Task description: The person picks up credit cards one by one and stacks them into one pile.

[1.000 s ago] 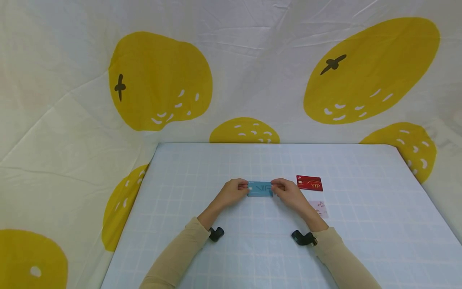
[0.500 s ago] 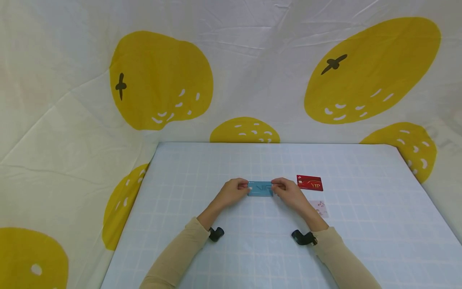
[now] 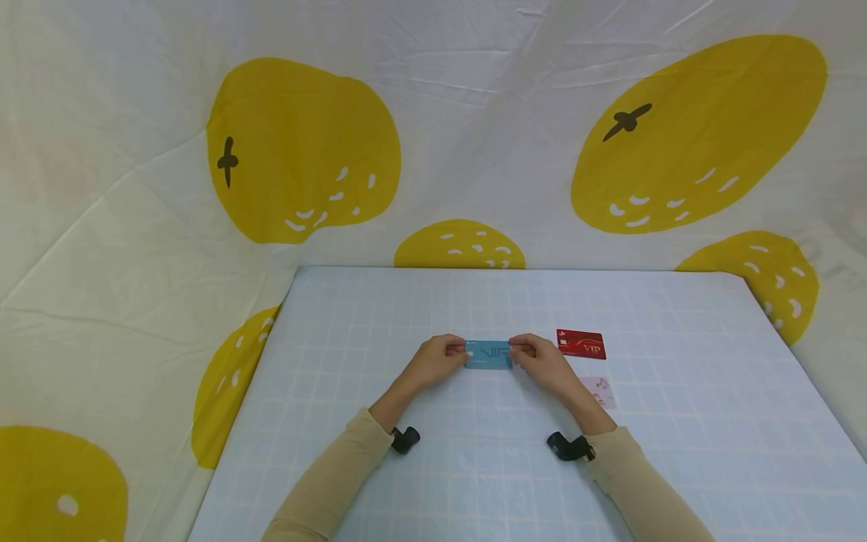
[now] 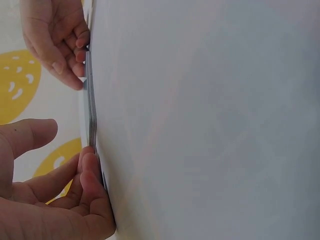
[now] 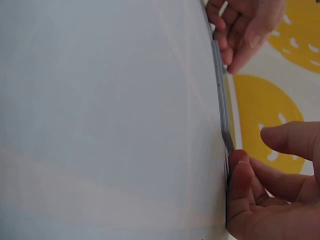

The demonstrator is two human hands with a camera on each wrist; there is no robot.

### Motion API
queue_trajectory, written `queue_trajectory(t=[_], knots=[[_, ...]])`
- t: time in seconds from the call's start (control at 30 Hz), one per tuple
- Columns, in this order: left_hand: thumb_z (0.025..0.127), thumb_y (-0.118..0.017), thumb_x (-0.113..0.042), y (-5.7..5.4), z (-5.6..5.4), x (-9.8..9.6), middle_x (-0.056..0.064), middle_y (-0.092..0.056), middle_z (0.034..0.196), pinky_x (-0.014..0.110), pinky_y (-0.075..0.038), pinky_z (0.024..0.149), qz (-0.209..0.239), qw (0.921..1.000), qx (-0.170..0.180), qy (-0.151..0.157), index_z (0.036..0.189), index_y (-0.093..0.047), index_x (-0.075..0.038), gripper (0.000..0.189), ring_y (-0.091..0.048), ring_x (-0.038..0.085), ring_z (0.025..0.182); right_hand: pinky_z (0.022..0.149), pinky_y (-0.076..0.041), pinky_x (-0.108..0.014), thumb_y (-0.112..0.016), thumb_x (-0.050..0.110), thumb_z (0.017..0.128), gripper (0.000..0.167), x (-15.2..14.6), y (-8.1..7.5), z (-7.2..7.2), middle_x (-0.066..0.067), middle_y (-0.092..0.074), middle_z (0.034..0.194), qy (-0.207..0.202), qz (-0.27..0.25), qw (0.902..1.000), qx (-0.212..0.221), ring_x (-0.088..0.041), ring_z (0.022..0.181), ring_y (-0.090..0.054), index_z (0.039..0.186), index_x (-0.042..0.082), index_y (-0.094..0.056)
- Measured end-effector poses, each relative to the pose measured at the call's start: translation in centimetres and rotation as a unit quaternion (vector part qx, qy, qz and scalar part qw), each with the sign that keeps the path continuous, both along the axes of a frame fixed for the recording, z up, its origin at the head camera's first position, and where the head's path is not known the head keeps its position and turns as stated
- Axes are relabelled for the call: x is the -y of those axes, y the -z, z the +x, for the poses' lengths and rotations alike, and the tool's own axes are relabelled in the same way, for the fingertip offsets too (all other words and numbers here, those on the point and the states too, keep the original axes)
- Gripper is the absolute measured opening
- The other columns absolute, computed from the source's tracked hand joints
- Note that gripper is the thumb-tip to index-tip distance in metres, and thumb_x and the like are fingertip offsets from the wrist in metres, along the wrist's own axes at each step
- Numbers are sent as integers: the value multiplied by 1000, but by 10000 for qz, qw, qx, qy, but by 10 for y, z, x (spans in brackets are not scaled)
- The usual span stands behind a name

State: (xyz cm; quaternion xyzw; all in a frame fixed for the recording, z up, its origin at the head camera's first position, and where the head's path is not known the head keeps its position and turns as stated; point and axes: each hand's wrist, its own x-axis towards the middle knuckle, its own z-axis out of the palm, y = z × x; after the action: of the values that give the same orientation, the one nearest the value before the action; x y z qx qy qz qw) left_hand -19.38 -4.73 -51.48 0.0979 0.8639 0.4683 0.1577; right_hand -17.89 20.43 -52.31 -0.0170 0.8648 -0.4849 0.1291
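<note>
White backdrop (image 3: 474, 135) with yellow fruit print; pale-blue checked tabletop (image 3: 379, 316) in front. Left hand (image 3: 435, 359) and right hand (image 3: 544, 364) both part-curled, gripping opposite short ends of blue-topped card stack (image 3: 488, 355), low at tabletop, contact unclear. Red VIP card (image 3: 581, 344) flat beside right hand, pink card (image 3: 600, 389) nearer person, partly hidden.

A thin grey stack (image 5: 221, 95) of layers shows edge-on, along the pale, faintly striped worktop (image 5: 100, 120). At the stack's near end are the fingers of the right hand (image 5: 272, 217), its thumb raised apart. At the stack's far end is the left hand (image 5: 247, 27). Behind the stack, white cloth (image 5: 295, 75) bears 2 yellow shapes (image 5: 267, 102) with white marks.
</note>
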Motion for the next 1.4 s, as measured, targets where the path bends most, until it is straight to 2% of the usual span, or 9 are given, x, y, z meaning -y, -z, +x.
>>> queue_trajectory(t=[0.47,0.8,1.07,1.27,1.4], knots=[[95,-68,-28,-1,-1,-2,4,-67,114,36,-50,92,-9,10000,-54,35,128,-64,-3,41,-62,19,105,84,-53,-35,-60,25,101,34,-3,-3,2,-8,-65,115,58,-16,10000,-19,-26,99,-58,131,9,-61],[95,-67,-28,-15,-9,-13,5,-66,118,41,-51,92,-25,9998,-127,-155,132,-62,-6,44,-62,21,107,82,-54,-33,-61,26,101,36,-14,-5,2,-8,-65,113,208,-215,9995,42,-24,95,-62,133,9,-59],[95,-69,-30,-27,-18,-42,3,-65,119,36,-52,90,13,9995,-302,-12,134,-61,-7,47,-62,19,108,87,-54,-37,-59,25,102,40,-26,-19,3,-13,-64,118,303,-235,9993,22,-28,101,-63,137,6,-56],[95,-69,-29,-34,-24,-73,5,-67,120,33,-52,90,59,9985,-489,226,134,-61,-6,46,-63,18,107,82,-52,-36,-57,22,103,40,-42,-23,0,-17,-64,117,309,-122,9990,-307,-30,98,-63,137,0,-55],[94,-69,-29,-33,-29,-92,7,-67,118,31,-52,86,114,9974,-572,414,132,-61,-4,47,-64,17,104,81,-52,-32,-58,21,103,40,-54,-24,1,-18,-65,117,388,-57,9979,-509,-30,98,-65,136,-1,-56]])
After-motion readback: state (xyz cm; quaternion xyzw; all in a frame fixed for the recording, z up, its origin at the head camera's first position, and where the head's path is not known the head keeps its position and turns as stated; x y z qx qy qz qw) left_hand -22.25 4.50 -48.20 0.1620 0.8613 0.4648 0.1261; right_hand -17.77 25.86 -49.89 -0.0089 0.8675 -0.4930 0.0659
